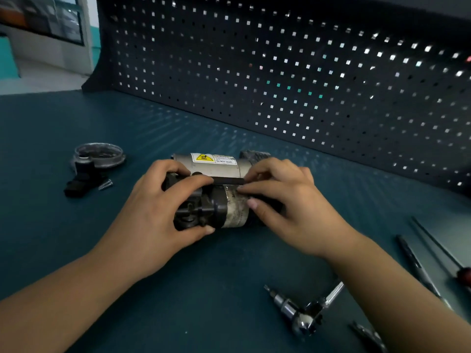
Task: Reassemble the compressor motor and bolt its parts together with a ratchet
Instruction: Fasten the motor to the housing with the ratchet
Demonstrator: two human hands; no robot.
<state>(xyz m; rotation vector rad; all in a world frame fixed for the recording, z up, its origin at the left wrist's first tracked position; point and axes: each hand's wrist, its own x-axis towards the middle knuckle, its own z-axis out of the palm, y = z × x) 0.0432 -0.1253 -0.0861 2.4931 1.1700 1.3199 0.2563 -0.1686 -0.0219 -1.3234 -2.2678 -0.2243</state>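
Hiding motor point(235, 212) ends, hands point(163, 200) grip.

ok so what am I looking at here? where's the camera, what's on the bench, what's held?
No robot here: one camera worn on a person's head, looking down at their bare hands over a teal bench. The left hand grips the black end of the compressor motor; the right hand holds its grey body. The motor lies on its side. Left of it: a round metal cover, a black part and screws. Near right: the ratchet, untouched, long-shafted tools beyond. A pegboard stands behind.
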